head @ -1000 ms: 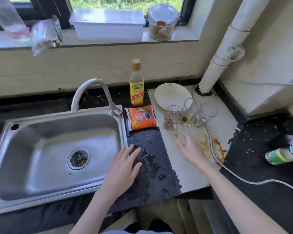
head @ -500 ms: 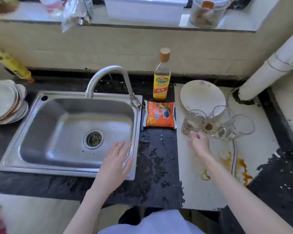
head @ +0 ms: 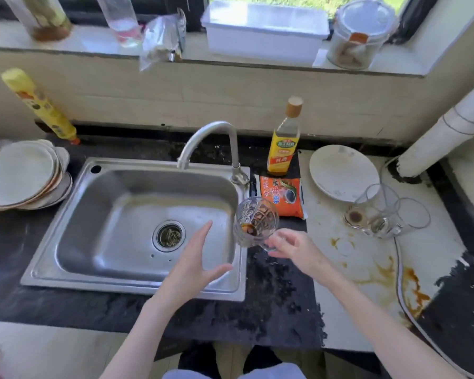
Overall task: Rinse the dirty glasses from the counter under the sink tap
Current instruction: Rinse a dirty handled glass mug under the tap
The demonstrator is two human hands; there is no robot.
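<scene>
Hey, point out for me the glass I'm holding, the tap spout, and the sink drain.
Held glass (head: 255, 221): head view, on its patterned side wall, above the brown dregs.
Tap spout (head: 212, 127): head view, on the top of the curved metal neck.
Sink drain (head: 169, 236): head view, on the middle of the strainer.

Right hand (head: 293, 248) fingers curled, pinching base of clear patterned glass (head: 255, 221). Left hand (head: 195, 262) just left of it, fingers straight, thumb spread.
</scene>
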